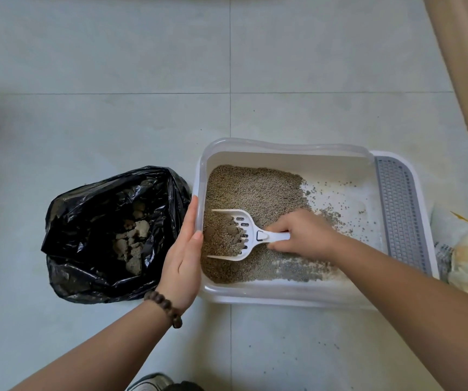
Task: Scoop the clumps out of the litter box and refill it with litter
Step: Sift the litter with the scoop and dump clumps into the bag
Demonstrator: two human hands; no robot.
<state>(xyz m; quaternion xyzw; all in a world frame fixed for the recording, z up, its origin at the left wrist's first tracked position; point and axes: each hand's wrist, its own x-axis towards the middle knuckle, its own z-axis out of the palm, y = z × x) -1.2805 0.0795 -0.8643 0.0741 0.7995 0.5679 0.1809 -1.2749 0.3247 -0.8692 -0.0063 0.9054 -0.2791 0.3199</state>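
**A:** Litter box point(283, 295), white plastic with a clear rim, sat on the pale tiled floor point(100, 122), its grey-brown granular litter point(255, 190) heaped toward the black plastic rubbish bag point(91, 238) just beside it, likely to keep each carry short.

**B:** And the hands? The left hand point(183, 258) lay flat, fingers straight, against the box's wall, seemingly bracing it. The right hand point(302, 235) reached in palm down, fingers curled round the handle of the white slotted plastic scoop point(237, 235), which carried litter and a dark clump point(231, 230).
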